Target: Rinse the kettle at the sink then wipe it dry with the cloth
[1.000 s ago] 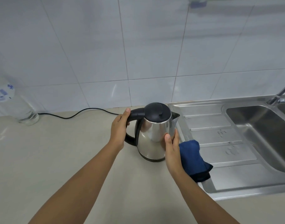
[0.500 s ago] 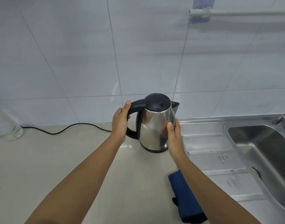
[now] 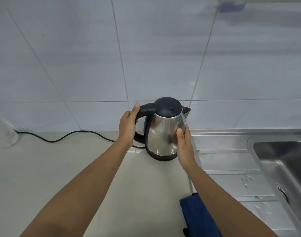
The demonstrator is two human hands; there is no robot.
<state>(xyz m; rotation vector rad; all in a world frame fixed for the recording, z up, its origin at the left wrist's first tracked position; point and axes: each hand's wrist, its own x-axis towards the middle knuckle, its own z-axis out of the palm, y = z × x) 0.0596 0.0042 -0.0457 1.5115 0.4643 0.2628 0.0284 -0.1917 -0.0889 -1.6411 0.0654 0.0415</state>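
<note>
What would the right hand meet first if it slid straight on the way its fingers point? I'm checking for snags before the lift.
The right hand lies flat on the kettle, fingers pointing up toward the wall. Going on, it would likely meet the spout first, then the tiled wall; depth is unclear.

The kettle [image 3: 165, 134] has a mirror-bright steel body with a matt black plastic lid and handle. The cloth [image 3: 195, 214] is soft navy fabric; the sink [image 3: 231, 146] brushed steel; the desk [image 3: 43, 168] smooth, pale.

Kettle [image 3: 165, 134] silver, black lid; cloth [image 3: 195, 218] dark blue; cord [image 3: 61, 138] black.
</note>
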